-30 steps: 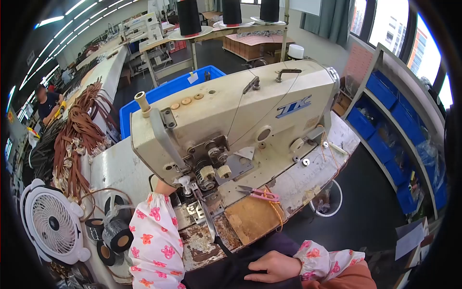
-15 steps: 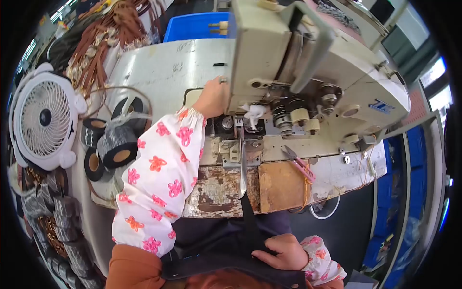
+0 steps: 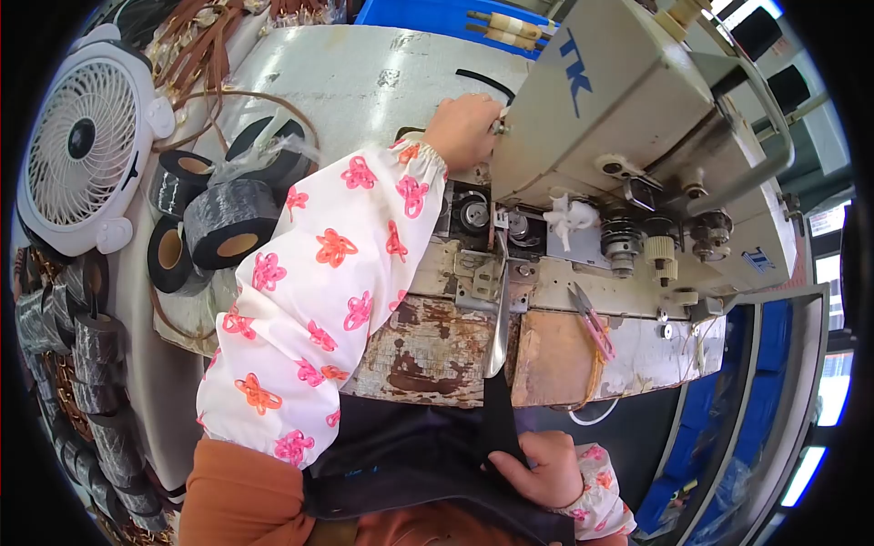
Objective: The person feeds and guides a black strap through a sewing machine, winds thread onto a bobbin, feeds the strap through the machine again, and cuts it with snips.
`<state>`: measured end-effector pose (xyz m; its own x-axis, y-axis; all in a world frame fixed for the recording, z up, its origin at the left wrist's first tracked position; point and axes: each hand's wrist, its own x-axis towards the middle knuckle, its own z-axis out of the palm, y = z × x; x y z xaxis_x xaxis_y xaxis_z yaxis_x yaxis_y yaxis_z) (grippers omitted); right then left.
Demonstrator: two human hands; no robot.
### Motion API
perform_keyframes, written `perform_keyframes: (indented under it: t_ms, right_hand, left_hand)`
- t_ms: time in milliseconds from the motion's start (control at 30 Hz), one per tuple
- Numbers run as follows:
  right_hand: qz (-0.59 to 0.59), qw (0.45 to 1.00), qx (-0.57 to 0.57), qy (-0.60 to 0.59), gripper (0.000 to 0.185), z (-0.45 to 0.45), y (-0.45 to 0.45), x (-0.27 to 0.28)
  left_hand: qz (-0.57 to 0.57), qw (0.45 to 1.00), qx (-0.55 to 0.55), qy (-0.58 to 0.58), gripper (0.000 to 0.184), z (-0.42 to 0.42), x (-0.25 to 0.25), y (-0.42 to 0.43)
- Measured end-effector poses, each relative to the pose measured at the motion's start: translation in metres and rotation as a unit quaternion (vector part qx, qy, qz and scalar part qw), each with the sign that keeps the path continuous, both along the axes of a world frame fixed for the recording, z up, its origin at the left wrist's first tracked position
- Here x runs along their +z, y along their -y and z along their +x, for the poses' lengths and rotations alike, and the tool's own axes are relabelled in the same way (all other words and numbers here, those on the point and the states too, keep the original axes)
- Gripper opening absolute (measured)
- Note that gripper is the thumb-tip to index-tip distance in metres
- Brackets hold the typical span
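The right hand (image 3: 543, 468) pinched the black strap (image 3: 499, 417) at five o'clock; the left hand (image 3: 462, 130), grip unclear, was beside the sewing machine (image 3: 605, 100) at twelve.

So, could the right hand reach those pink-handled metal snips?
Probably yes: the pink-handled metal snips lie in the open, though the right hand seems to be pinching the flat black strap.

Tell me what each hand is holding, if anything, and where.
Right hand: the black strip, between thumb and fingers, below the metal guide. Left hand: cannot be told.
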<state>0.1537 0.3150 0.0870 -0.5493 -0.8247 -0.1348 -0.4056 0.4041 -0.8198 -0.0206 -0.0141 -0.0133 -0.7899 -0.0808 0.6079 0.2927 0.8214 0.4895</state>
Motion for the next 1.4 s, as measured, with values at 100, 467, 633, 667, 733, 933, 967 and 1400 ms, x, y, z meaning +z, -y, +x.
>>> perform_keyframes:
  t_ms: [100,467,633,667,733,933,967,1400]
  right_hand:
    - [0.018,1.000,-0.007,0.004,0.039,-0.003,0.005,-0.001]
    - [0.072,0.997,-0.023,0.025,0.042,-0.010,0.003,-0.018]
    - [0.104,0.991,-0.056,0.069,0.018,-0.012,0.020,-0.004]
    - [0.108,0.990,-0.053,0.068,0.018,-0.014,0.023,-0.001]
    - [0.141,0.986,0.003,0.084,0.016,-0.020,0.026,0.004]
    - [0.133,0.985,-0.005,0.112,0.018,-0.017,0.023,0.003]
    - [0.134,0.985,-0.004,0.111,0.018,-0.017,0.019,0.003]
    - [0.152,0.978,-0.018,0.139,0.025,-0.005,0.017,0.020]
  left_hand:
    - [-0.035,0.998,0.038,0.045,0.015,-0.003,0.007,0.004]
    - [0.019,0.992,0.109,0.056,0.022,-0.020,0.008,0.013]
    - [0.146,0.979,0.124,0.073,0.021,-0.020,0.017,0.014]
    - [0.214,0.966,0.113,0.091,0.024,-0.021,0.018,0.013]
    - [0.320,0.945,0.038,0.051,0.029,-0.033,0.003,0.017]
    - [0.145,0.959,-0.148,0.194,0.030,0.014,0.018,-0.003]
    - [0.119,0.958,-0.130,0.228,0.027,0.016,0.022,-0.004]
    - [0.057,0.996,0.011,0.074,0.023,0.010,0.010,-0.009]
